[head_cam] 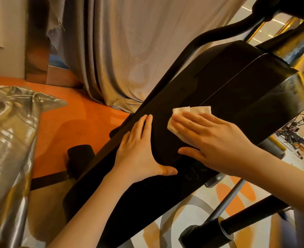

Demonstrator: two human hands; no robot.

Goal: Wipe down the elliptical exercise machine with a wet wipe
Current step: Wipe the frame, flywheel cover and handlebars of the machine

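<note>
The elliptical machine's black glossy housing (228, 83) slants from lower left to upper right across the view. My right hand (213, 138) lies flat on it with straight fingers, pressing a white folded wet wipe (181, 113) against the surface; part of the wipe is hidden under my fingers. My left hand (140, 149) rests flat on the housing's left edge, fingers straight and thumb spread, apart from the wipe.
A grey curtain (120, 51) hangs behind the machine. Orange floor (72, 126) lies to the left, beside a shiny plastic-covered object (8, 140). The machine's black arms and a grey rod (226, 199) cross at lower right. Other gym equipment (294, 133) stands far right.
</note>
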